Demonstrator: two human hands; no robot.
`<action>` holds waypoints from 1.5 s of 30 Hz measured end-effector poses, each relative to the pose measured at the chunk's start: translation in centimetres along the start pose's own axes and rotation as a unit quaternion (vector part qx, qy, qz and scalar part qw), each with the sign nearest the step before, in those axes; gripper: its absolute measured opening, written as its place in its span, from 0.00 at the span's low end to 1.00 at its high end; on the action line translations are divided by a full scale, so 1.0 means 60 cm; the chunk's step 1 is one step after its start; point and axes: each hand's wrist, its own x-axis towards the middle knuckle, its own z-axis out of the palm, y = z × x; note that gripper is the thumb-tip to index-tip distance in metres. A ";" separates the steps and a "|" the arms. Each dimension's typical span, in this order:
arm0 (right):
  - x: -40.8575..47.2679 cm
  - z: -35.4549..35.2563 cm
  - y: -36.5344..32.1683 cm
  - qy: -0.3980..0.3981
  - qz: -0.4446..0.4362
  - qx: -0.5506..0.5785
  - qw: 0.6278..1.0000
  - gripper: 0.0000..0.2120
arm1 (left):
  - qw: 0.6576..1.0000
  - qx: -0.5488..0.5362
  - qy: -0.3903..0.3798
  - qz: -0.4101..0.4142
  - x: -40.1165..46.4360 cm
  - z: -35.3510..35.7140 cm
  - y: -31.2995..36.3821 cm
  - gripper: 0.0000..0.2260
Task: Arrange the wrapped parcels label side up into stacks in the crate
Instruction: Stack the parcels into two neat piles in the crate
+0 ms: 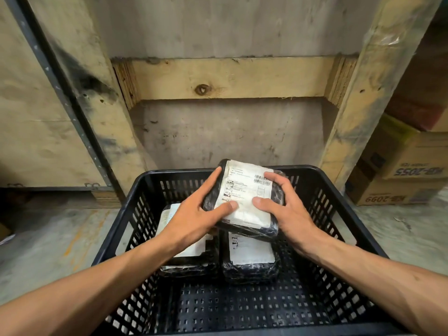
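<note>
Head view: a third parcel comes in over two already laid in the crate.

Both hands hold one parcel (244, 200) at frame centre, label up, above the crate (339, 190): the left hand (194, 214) clasps its left edge, thumb on the label, and the right hand (286, 209) clasps its right edge, so each grip is closed on it. Below, the left parcel (191, 258) and the right parcel (252, 260) lie side by side on the crate floor, labels up, the left one partly hidden by the wrist. I judge stacking barely begun; the crate's near half is bare. No further parcels show. Cartons (402, 175) sit at right, wooden posts (358, 100) behind; nothing blocks the drop.
</note>
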 end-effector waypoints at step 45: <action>0.009 -0.047 0.058 -0.045 0.149 -0.315 0.936 0.40 | 0.911 0.385 -0.096 -0.117 0.034 0.113 -0.072 0.29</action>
